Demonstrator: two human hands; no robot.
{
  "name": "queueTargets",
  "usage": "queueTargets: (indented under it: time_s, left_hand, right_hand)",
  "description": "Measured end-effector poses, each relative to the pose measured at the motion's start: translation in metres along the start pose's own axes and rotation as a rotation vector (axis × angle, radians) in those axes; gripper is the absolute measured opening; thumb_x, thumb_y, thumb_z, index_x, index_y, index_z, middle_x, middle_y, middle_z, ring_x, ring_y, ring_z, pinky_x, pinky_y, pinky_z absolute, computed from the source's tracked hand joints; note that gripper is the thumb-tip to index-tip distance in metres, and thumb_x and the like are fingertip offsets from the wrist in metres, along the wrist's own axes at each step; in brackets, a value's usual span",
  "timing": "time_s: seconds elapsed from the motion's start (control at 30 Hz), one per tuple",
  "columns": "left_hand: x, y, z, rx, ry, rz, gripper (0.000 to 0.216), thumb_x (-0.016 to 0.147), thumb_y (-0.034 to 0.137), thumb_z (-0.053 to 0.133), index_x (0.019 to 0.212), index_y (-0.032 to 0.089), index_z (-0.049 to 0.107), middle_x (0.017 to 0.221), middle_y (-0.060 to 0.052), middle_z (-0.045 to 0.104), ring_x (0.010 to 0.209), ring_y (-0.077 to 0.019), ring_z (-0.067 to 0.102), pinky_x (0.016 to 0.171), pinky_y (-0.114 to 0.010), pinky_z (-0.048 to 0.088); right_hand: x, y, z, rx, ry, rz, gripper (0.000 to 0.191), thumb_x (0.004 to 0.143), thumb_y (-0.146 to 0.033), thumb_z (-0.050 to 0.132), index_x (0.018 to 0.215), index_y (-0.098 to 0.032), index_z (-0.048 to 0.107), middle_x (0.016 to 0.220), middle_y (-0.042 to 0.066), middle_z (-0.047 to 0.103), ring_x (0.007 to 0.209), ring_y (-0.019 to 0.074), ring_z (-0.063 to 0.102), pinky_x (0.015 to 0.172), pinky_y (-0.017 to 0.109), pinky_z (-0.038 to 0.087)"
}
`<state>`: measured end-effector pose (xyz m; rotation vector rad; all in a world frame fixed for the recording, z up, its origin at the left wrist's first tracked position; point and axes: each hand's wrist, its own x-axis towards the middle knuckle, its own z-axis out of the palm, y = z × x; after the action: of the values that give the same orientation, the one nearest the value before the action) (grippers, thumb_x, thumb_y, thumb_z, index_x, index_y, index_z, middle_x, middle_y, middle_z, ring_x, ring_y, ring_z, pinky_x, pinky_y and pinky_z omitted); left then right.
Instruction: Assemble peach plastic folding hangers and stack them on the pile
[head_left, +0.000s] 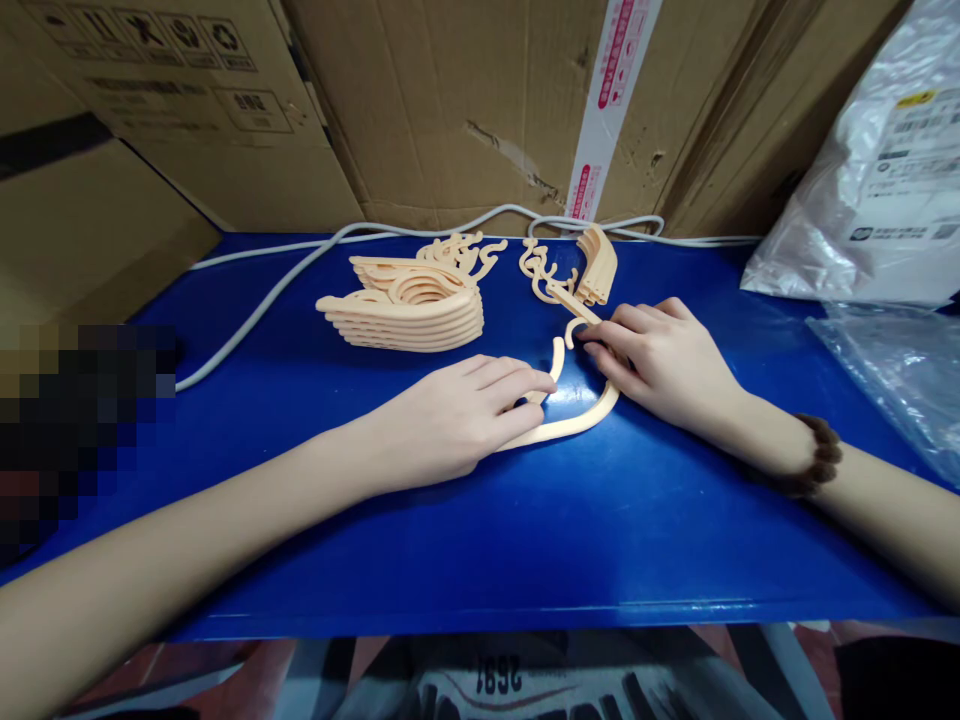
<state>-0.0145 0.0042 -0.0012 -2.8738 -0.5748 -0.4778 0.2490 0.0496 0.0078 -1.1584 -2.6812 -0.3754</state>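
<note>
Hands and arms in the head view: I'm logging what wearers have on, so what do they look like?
Both forearms are bare, with no sleeves or gloves. The left hand wears nothing visible. The right hand has a dark brown beaded bracelet at the wrist. No rings or watch show.

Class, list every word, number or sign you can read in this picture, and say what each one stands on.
"2691", seen upside down: on the printed fabric below the table's near edge.
Handling symbols, no readable words: on the cardboard box at top left.
Red print, too small to read: on the white tape strip.
Labels with barcodes, too blurred to read: on the plastic bag at right.
</note>
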Motion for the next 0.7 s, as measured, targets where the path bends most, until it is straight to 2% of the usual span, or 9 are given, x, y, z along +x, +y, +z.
queueTargets:
  time_s: [0.3, 0.53, 0.7]
  left_hand:
    - [0.0014, 0.0012, -0.0037, 0.027, 0.011, -0.067, 0.025, 0.095, 0.007, 0.041, 0.096, 0.015, 0.064, 0.122, -0.012, 0.065, 0.102, -0.0232, 0.063, 0.080, -0.033, 0.051]
    - [0.0028, 0.0021, -0.0074, -0.055, -0.002, -0.119, 0.020, 0.098, 0.023, 0.047, 0.093, 0.013, 0.064, 0.122, -0.013, 0.065, 0.106, -0.0260, 0.063, 0.085, -0.035, 0.053]
    - [0.0030, 0.0029, -0.0067, -0.040, -0.005, -0.131, 0.019, 0.098, 0.024, 0.049, 0.098, 0.013, 0.065, 0.122, -0.012, 0.066, 0.107, -0.0241, 0.063, 0.086, -0.034, 0.052]
  right_hand:
    - [-0.0003, -0.0007, 0.0011, 0.018, 0.000, 0.003, 0.035, 0.100, -0.032, 0.040, 0.113, -0.018, 0.069, 0.088, 0.008, 0.068, 0.078, 0.0214, 0.060, 0.073, 0.036, 0.030]
    - [-0.0010, -0.0018, 0.0012, 0.055, -0.014, 0.034, 0.037, 0.100, -0.031, 0.038, 0.115, -0.018, 0.069, 0.088, 0.008, 0.067, 0.077, 0.0208, 0.058, 0.071, 0.035, 0.030]
    - [-0.0010, -0.0032, 0.0020, 0.104, -0.009, 0.033, 0.035, 0.099, -0.029, 0.039, 0.117, -0.018, 0.068, 0.090, 0.009, 0.067, 0.077, 0.0203, 0.058, 0.071, 0.034, 0.030]
